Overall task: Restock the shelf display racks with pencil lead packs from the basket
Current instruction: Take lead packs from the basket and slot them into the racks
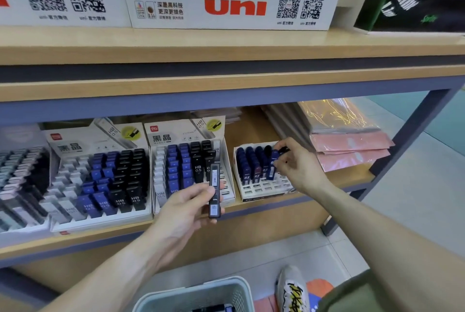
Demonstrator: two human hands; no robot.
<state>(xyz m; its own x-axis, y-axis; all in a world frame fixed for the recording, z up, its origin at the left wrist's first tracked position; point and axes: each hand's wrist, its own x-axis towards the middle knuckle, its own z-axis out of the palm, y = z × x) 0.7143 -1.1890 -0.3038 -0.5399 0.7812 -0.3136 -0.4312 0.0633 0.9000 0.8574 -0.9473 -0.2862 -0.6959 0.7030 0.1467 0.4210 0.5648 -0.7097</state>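
Blue lead pack [272, 165] stands tilted in the white rack [261, 185]; black pack [215, 190] upright.

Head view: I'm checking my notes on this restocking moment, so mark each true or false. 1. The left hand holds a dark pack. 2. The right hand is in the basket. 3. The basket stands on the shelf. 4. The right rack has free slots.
1. True: the left hand holds a dark pack.
2. False: the right hand is at the right rack, holding a blue pack.
3. False: the basket stands on the floor.
4. True.
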